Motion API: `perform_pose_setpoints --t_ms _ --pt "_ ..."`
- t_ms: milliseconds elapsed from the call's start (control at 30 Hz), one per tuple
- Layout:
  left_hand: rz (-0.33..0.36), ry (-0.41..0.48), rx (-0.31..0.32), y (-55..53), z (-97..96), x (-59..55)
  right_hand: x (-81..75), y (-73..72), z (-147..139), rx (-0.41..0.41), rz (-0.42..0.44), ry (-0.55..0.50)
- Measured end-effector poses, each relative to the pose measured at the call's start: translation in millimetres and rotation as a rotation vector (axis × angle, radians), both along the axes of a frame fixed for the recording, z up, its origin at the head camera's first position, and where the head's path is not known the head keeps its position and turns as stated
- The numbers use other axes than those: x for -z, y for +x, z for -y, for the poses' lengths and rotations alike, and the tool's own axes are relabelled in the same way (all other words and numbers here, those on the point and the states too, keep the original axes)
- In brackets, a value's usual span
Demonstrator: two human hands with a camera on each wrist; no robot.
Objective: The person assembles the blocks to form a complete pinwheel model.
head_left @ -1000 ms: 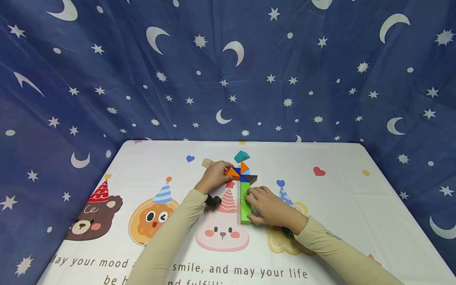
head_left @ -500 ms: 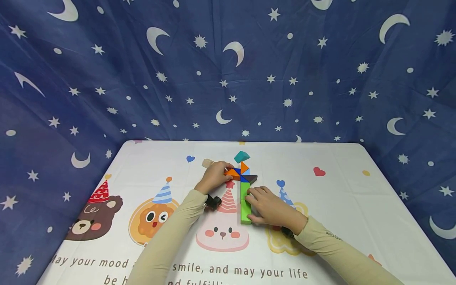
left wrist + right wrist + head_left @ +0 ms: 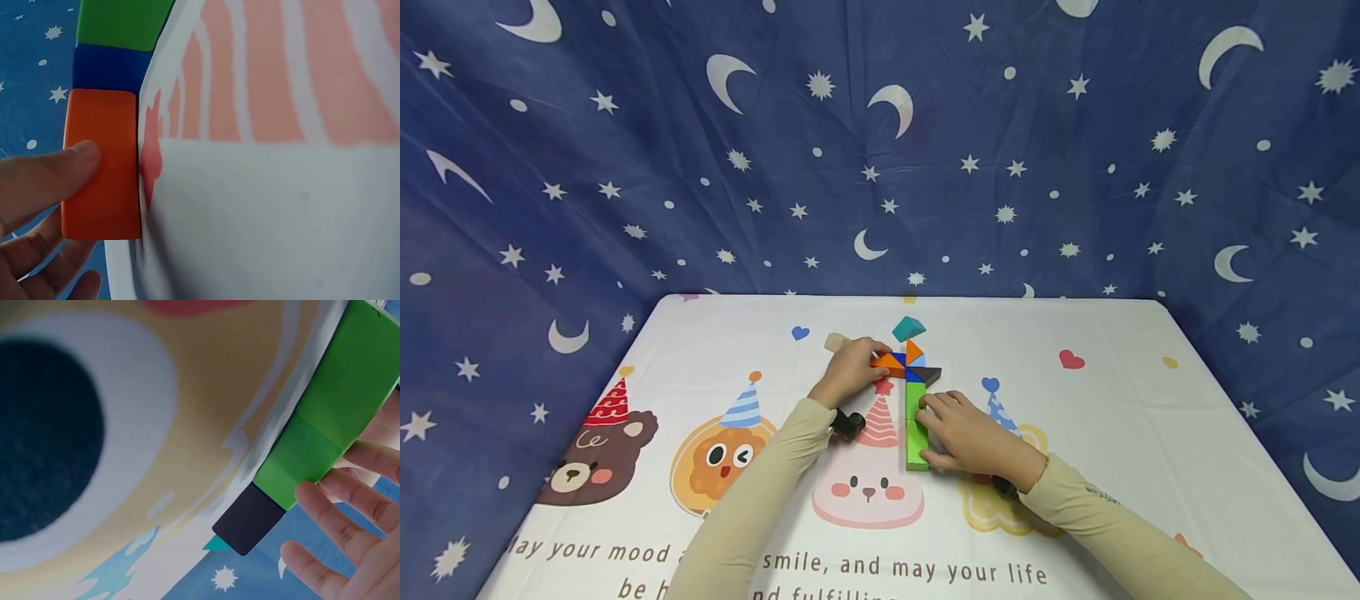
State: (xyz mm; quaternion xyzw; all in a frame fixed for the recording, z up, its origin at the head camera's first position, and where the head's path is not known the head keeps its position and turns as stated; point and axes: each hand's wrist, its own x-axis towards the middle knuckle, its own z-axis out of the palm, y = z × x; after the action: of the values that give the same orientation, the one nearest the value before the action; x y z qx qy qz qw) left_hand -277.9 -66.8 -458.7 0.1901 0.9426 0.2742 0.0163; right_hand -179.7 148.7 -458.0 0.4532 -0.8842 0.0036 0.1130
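Green blocks (image 3: 914, 423) lie end to end on the white tablecloth (image 3: 1120, 450), in the middle of the head view, in a row going from near to far. Around their far end come smaller pieces: one orange block (image 3: 889, 364) on the left, one dark block (image 3: 928, 375) on the right, one orange triangle (image 3: 913, 352) on the far side, and blue pieces (image 3: 913, 376) between them. Farther is a teal block (image 3: 909, 328); a beige block (image 3: 835, 342) lies on the far left, just beyond my left hand (image 3: 852, 371). My right hand (image 3: 976, 435) is at the right side of the green row.

In the left wrist view, I pinch the orange block: my thumb is on its near side, the other fingers are behind.

In the right wrist view, my fingers are spread apart and nearly straight; some fingertips touch the green side, and the dark block is next to it.
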Motion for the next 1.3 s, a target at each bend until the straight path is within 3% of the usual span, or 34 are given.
perform_pose_setpoints --t_ms 767,1300 --pt "-0.050 -0.020 -0.014 -3.2 1.1 5.9 -1.1 -1.4 0.4 -0.008 -0.015 0.004" --pt "-0.033 -0.022 -0.022 -2.1 -1.6 7.3 -2.9 0.5 0.1 0.002 0.006 0.010"
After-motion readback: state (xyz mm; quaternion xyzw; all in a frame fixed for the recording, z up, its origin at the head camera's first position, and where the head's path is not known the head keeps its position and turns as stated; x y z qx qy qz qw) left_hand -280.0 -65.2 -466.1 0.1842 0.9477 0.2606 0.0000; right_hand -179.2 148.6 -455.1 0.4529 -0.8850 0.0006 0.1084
